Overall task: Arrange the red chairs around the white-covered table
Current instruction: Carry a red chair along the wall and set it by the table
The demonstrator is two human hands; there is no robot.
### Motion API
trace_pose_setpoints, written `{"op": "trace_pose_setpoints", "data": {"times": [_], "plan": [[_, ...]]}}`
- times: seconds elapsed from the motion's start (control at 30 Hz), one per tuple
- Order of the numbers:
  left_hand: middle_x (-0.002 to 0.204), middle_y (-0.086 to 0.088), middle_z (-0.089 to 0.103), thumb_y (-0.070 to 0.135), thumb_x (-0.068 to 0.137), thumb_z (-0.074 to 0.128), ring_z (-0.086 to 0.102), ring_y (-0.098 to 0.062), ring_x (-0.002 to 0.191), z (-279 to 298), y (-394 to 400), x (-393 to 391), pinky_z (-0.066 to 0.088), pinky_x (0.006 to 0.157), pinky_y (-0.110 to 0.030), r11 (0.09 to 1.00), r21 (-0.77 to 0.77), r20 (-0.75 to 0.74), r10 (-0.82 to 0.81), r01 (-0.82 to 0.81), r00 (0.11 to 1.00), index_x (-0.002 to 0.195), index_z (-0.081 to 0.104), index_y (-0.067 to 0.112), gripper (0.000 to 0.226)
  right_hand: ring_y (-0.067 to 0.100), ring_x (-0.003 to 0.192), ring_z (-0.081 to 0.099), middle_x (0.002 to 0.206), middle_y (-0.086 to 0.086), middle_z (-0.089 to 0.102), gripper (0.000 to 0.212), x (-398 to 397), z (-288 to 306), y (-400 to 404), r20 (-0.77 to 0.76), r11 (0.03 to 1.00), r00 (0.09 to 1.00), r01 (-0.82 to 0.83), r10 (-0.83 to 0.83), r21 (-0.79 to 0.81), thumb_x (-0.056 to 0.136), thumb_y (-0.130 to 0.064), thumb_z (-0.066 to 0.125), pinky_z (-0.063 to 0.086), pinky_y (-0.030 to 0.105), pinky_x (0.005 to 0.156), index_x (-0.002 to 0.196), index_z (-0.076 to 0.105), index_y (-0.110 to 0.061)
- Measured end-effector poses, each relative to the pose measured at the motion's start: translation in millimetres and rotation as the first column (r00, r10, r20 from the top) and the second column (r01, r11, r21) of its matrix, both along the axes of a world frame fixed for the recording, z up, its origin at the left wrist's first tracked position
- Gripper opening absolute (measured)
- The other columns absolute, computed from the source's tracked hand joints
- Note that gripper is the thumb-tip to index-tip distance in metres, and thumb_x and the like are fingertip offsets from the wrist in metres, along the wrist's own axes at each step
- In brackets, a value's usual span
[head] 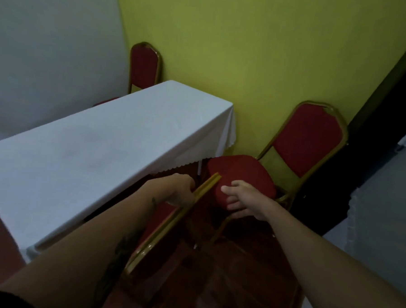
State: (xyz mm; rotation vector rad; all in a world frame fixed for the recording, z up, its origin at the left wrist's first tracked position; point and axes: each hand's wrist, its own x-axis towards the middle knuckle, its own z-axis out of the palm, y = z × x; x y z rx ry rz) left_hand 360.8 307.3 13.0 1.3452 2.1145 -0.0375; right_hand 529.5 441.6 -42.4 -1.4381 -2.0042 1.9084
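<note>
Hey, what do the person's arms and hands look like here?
Left hand and right hand are bare, no rings or watch visible. The left forearm bears a dark tattoo and a smaller mark by the wrist; a black sleeve ends above it.

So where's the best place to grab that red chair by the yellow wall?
Probably the front rim of the red chair's seat, approached from the front: it juts toward the person, while the backrest stands by the wall and the table crowds one side. The right hand has its grip there, thumb on top. The left hand holds another chair's back.
</note>
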Motion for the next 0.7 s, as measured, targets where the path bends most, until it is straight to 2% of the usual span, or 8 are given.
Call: {"op": "trace_pose_setpoints", "data": {"times": [0.1, 0.23, 0.4, 0.47, 0.6, 0.7], "plan": [[0.115, -0.005, 0.068, 0.035, 0.086, 0.056, 0.066, -0.025, 0.101, 13.4, 46.3, 16.4, 0.057, 0.091, -0.043, 0.996, 0.083, -0.024, -0.013, 0.015, 1.0, 0.119, 0.066, 0.017, 0.039, 0.03, 0.117, 0.063, 0.134, 0.014, 0.058, 0.071, 30.6, 20.2, 59.4, 0.038, 0.994, 0.998, 0.039, -0.043, 0.103, 0.098, -0.034, 0.067, 0.059, 0.044, 0.089, 0.159, 0.034, -0.017], [0.116, -0.002, 0.07, 0.032, 0.088, 0.057, 0.066, -0.024, 0.104, 28.7, 109.8, 30.5, 0.053, 0.087, -0.036, 0.973, 0.224, -0.028, -0.042, 0.047, 0.999, 0.119, 0.07, 0.021, 0.035, 0.027, 0.114, 0.06, 0.129, 0.01, 0.056, 0.059, 60.6, 46.2, 129.9, 0.08, 0.978, 0.991, 0.088, -0.105, 0.187, 0.101, -0.026, 0.064, 0.056, 0.043, 0.088, 0.155, 0.04, -0.016], [0.13, -0.009, 0.067, 0.021, 0.091, 0.053, 0.063, -0.028, 0.118, 44.3, 199.2, 30.2, 0.051, 0.099, -0.037, 0.947, 0.311, -0.02, -0.075, 0.077, 0.997, 0.135, 0.062, 0.018, 0.046, 0.026, 0.116, 0.061, 0.139, 0.009, 0.055, 0.057, 83.0, 64.2, 209.7, 0.109, 0.941, 0.974, 0.16, -0.2, 0.298, 0.1, -0.025, 0.065, 0.058, 0.045, 0.091, 0.153, 0.043, -0.019], [0.129, -0.01, 0.068, 0.016, 0.091, 0.051, 0.063, -0.028, 0.119, 48.3, 236.9, 26.4, 0.049, 0.098, -0.035, 0.925, 0.366, -0.024, -0.1, 0.102, 0.995, 0.136, 0.062, 0.016, 0.046, 0.026, 0.117, 0.06, 0.141, 0.008, 0.054, 0.059, 89.7, 67.5, 239.4, 0.122, 0.922, 0.964, 0.183, -0.237, 0.342, 0.1, -0.025, 0.064, 0.059, 0.047, 0.094, 0.154, 0.041, -0.021], [0.134, -0.011, 0.066, 0.013, 0.09, 0.046, 0.062, -0.028, 0.121, 48.5, 319.4, 17.5, 0.051, 0.1, -0.036, 0.879, 0.465, 0.018, -0.129, 0.106, 0.991, 0.135, 0.063, 0.016, 0.048, 0.029, 0.132, 0.052, 0.155, 0.009, 0.044, 0.063, 98.7, 74.3, 294.7, 0.157, 0.884, 0.934, 0.236, -0.321, 0.402, 0.1, -0.024, 0.064, 0.056, 0.044, 0.094, 0.157, 0.037, -0.022], [0.139, -0.009, 0.062, 0.013, 0.091, 0.046, 0.059, -0.027, 0.124, 48.8, 375.3, 17.2, 0.05, 0.099, -0.036, 0.874, 0.455, 0.04, -0.211, 0.17, 0.977, 0.139, 0.059, 0.016, 0.049, 0.025, 0.122, 0.05, 0.152, 0.008, 0.043, 0.067, 105.4, 78.3, 330.5, 0.188, 0.876, 0.913, 0.265, -0.363, 0.403, 0.101, -0.023, 0.061, 0.05, 0.042, 0.097, 0.16, 0.03, -0.021]]}}
